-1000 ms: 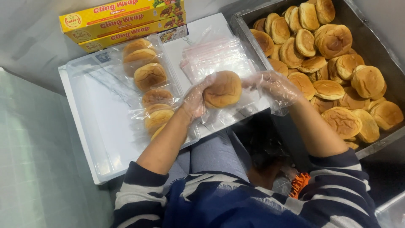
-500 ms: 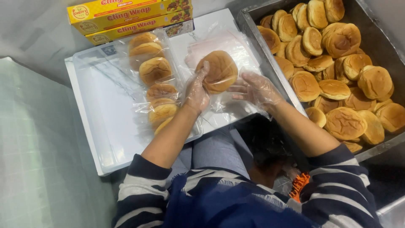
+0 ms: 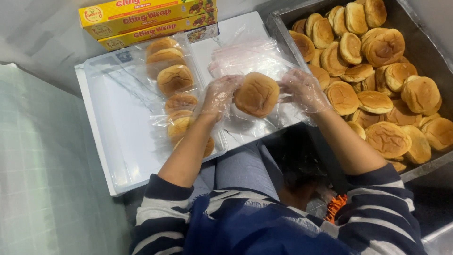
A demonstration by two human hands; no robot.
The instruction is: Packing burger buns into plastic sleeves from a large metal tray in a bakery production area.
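A bun (image 3: 257, 94) is held between the left hand (image 3: 218, 97) and the right hand (image 3: 302, 89). Both hands are covered by thin clear gloves. The left fingers are curled against the bun's left edge; the right fingers are spread and partly open at its right edge. Clear film (image 3: 250, 125) is seen under and around the bun, but whether the right hand grips the film or the bun itself cannot be told.

A metal tray (image 3: 427, 165) is located to the right of the right hand and is filled with loose buns (image 3: 377, 47), piled in several layers. A white tray (image 3: 108, 141) lies beneath both hands. To the left of the left hand, a row of wrapped buns (image 3: 174, 80) is laid on it, the nearest of them partly covered by the left forearm. Beyond the hands, a stack of clear bags (image 3: 245, 54) rests on the white tray. Further beyond the left hand, two yellow boxes (image 3: 146, 19) of film are stacked at the tray's far edge.
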